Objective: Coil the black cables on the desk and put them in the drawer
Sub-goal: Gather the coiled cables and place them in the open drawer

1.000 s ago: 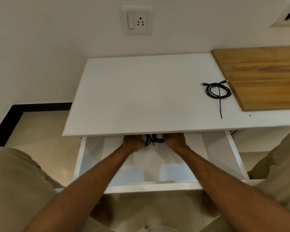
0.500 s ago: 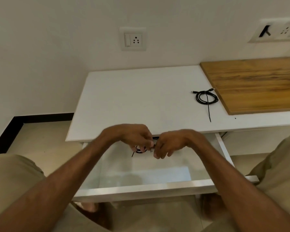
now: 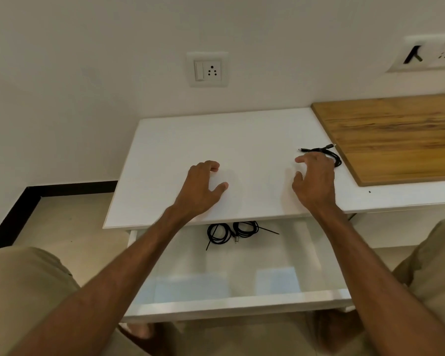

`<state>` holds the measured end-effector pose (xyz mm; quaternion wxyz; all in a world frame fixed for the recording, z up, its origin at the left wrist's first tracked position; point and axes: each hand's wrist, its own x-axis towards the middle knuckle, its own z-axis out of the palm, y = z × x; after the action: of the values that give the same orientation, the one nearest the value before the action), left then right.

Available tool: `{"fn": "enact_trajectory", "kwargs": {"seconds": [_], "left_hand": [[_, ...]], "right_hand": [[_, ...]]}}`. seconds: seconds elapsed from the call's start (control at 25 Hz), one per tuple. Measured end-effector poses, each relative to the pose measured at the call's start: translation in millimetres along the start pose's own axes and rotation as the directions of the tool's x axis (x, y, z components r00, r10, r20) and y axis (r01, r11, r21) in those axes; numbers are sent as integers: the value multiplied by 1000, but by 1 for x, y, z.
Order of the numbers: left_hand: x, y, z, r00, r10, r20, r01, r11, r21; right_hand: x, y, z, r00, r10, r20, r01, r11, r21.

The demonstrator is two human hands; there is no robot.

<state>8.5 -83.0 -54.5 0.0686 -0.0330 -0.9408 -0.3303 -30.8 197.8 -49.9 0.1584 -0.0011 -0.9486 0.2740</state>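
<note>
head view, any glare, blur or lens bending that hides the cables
Head view: soft even light, only faint shadows by the left hand and right hand on the desk; the glossy drawer floor mirrors pale blue patches, clear of the coiled cables; wide-angle stretch skews the right wall socket; the right hand covers part of the desk cable.

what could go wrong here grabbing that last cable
The coiled cable on the desk has loose ends sticking out; if the right hand catches only some loops, the coil may come undone. In the open drawer, the stored cables lie with tails sticking out, so the new one could tangle with them.
</note>
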Motion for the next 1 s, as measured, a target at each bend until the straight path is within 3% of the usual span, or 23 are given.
{"fn": "enact_trajectory", "kwargs": {"seconds": [0.12, 0.24, 0.52, 0.68, 0.8, 1.0], "left_hand": [[-1, -2, 4, 1000, -13, -15, 14, 1000, 21], [-2, -1, 5, 1000, -7, -14, 8, 999, 44], [-2, -3, 6, 1000, -1, -20, 2, 999, 39], [-2, -4, 5, 1000, -3, -21, 4, 1000, 25], [-3, -4, 4, 1000, -3, -16, 4, 1000, 3], [-6, -8, 0, 1000, 11, 7, -11, 1000, -1]], "right_hand": [[3, -3, 1, 996, 74, 47, -66, 986, -154], [5, -3, 2, 992, 98, 76, -81, 977, -197], [0, -15, -11, 994, 5, 112, -12, 998, 59], [-3, -25, -14, 974, 43, 221, -11, 989, -146], [-11, -38, -8, 959, -20, 283, 68, 985, -160], [-21, -61, -4, 932, 9, 362, 81, 969, -232]]}}
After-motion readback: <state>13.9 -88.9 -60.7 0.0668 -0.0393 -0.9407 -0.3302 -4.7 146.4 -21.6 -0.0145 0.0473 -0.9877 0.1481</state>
